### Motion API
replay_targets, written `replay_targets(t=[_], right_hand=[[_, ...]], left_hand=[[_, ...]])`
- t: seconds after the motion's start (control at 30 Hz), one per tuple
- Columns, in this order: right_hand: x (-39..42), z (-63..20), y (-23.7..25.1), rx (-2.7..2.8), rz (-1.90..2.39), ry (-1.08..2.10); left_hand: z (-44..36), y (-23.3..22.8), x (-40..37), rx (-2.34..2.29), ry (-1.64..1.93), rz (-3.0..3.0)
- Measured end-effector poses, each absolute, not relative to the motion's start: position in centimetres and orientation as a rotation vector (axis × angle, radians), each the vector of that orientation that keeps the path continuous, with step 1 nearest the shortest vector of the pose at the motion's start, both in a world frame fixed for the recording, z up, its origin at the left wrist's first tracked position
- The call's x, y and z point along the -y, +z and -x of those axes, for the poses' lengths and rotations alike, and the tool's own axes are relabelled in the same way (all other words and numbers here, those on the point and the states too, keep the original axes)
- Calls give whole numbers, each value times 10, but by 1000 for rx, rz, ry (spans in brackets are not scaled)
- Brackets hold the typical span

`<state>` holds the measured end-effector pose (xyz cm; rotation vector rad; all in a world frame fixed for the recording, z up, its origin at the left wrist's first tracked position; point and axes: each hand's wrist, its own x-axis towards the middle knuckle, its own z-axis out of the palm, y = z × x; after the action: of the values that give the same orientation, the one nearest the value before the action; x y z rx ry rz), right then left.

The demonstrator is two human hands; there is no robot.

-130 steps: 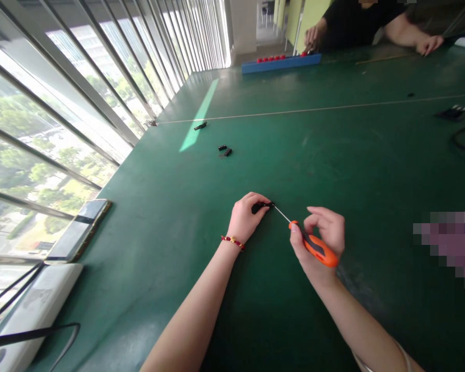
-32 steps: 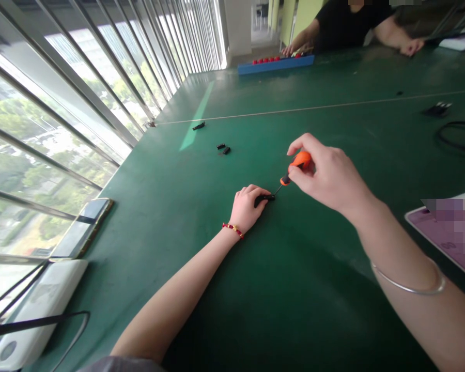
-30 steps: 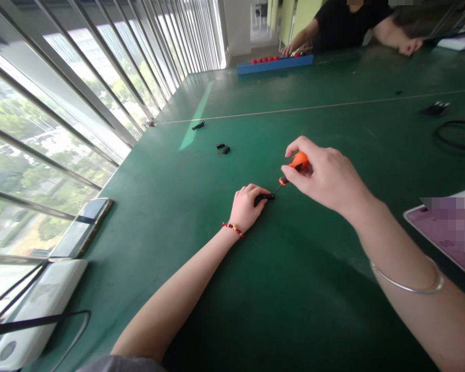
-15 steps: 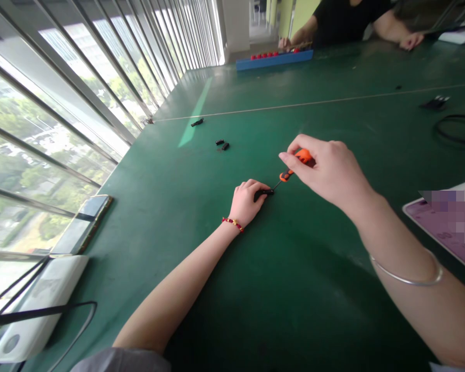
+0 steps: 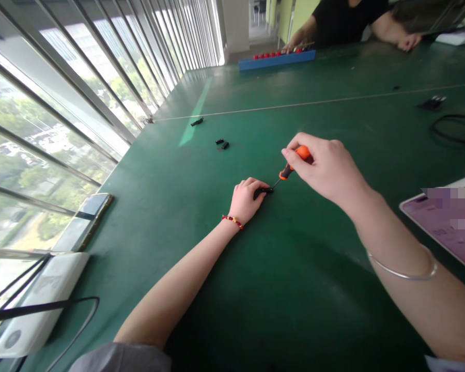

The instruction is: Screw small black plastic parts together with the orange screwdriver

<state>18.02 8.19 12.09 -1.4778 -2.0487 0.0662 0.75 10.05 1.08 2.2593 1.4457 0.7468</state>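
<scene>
A small black part (image 5: 264, 190) lies on the green table, pinched under the fingers and thumb of my left hand (image 5: 246, 199); its exact kind I cannot make out. My right hand (image 5: 327, 164) is closed round the handle of an orange and black screwdriver (image 5: 287, 171). The screwdriver slants down to the left, and its thin shaft reaches the right end of the black part. Whether the tip sits in a screw is too small to tell.
Small black pieces (image 5: 224, 145) and another black piece (image 5: 197, 122) lie farther back. At left are a phone (image 5: 83, 222) and a white power strip (image 5: 42, 299) with cables. A tablet (image 5: 445, 222) lies right. Across the table, a person sits by a blue rack (image 5: 277, 62).
My right hand and the screwdriver handle have shifted very slightly, while the tip stays at the black part. My left hand keeps its hold. The person's hand across the table moved along the blue rack.
</scene>
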Motion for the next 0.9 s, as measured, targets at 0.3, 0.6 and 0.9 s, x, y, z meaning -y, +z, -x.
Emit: replay_targets(t=[0.3,0.6,0.9], right_hand=[[-84,-177,118,2037,1482,-30],[-84,-174,116,2051,1443,-101],[-87,-172,119,2032,1456,-118]], left_hand=[[-7,9,-100,-1450,748,-2278],[-8,8,-102,-1445,763,-2284],[-9,6,-104,-1450,765,-2265]])
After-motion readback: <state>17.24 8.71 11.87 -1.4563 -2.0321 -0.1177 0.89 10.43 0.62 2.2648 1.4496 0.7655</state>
